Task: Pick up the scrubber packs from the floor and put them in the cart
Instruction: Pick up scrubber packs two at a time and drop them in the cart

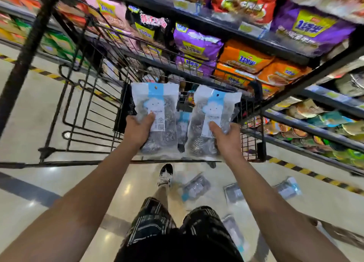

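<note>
Head view: left hand [137, 129] grips one scrubber pack [156, 116] by its lower part, thumb on the front. Right hand [226, 137] grips a second pack [211, 120] the same way. Both packs are upright over the cart [258, 124] basket, likely so they can drop straight in. In the cart: another pack [182, 128] shows between the two held ones, plus blurred goods further in. On the floor [49, 183] lie several more packs [195, 187], so the task looks partly done.
</note>
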### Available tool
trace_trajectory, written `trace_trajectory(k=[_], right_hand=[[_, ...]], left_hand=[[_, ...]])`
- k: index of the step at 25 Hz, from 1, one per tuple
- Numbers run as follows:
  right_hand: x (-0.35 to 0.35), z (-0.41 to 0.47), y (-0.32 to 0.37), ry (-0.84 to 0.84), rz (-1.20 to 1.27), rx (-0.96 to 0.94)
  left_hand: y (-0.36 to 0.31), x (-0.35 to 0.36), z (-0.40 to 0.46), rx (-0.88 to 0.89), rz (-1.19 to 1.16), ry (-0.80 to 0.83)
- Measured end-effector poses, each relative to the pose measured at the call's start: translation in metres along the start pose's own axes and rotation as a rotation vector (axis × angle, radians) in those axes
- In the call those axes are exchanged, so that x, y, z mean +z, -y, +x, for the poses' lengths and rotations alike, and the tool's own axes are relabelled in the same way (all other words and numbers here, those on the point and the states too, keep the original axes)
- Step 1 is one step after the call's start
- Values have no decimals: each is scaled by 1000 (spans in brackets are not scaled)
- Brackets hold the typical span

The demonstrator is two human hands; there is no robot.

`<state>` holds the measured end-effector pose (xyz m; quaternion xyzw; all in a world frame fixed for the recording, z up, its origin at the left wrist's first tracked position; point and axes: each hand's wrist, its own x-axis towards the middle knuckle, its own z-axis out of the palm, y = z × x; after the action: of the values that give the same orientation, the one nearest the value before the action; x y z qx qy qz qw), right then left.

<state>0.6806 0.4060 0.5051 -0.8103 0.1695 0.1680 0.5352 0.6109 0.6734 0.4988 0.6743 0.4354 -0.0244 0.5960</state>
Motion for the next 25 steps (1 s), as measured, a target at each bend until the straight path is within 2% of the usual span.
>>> trace_trajectory(k=[4,7,10,12,14,19,25], right_hand=[[71,70,-19,-24,-68,97],[102,94,-46,2,-89,198],[119,105,-78,121,-123,231],[129,116,-108,123,-163,172],[131,123,-127,143,-225,218],[113,119,-110,156,-589,348],[90,98,-62,229,-877,158]], left_hand=[[31,13,93,-124,121,58],[60,26,125,-198,186,88],[94,42,143,-246,250,83],[118,58,148,-312,299,119],[132,69,148,-339,341,114],[133,69,142,-365,536,165],[97,60,116,-330,601,179]])
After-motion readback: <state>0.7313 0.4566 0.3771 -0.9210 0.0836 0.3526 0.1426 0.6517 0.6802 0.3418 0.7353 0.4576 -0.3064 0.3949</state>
